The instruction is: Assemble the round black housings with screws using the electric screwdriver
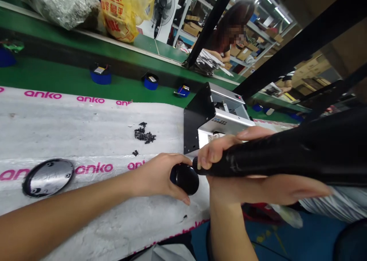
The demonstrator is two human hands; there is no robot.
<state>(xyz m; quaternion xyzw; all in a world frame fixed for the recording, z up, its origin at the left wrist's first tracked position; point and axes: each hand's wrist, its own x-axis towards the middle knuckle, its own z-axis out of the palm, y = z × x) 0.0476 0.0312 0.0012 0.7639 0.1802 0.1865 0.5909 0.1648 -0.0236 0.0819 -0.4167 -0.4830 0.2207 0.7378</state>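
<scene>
My left hand (pixel 172 175) is closed around a small black round housing (pixel 187 179) whose glossy curved side shows. Held almost level in my right hand (pixel 219 154) is a thick black electric screwdriver (pixel 258 154), its ribbed nose pointing left. The nose is right at the housing's upper right edge; I cannot tell whether they touch, and no bit shows. To the left, a round black-rimmed cover (pixel 48 178) with a shiny inner face and screw posts lies on the white foam sheet (pixel 71 135).
Small black pieces (pixel 145 134) lie heaped on the sheet. A silver and black machine (pixel 216 117) stands just beyond my right hand. Blue round parts (pixel 151 81) sit along the green belt (pixel 123 87). A yellow bag (pixel 117 14) rests on the far ledge; a person (pixel 226 35) is behind it.
</scene>
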